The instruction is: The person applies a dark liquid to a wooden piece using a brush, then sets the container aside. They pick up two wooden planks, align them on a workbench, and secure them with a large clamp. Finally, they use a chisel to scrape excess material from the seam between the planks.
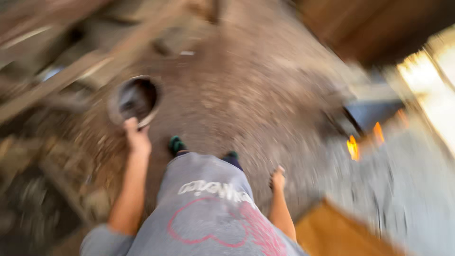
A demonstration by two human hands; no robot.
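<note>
metal bowl [136,99] gripped at rim by left hand [137,137], contents blurred; right hand [277,180] curled, empty

My left hand [137,137] has its grip closed on the rim of a round metal pan [135,100] at ten o'clock, over the dirt floor [246,95]. My right hand [277,180] hangs loosely curled at five o'clock. Small flames [353,148] burn at three o'clock. All is blurred.
</note>
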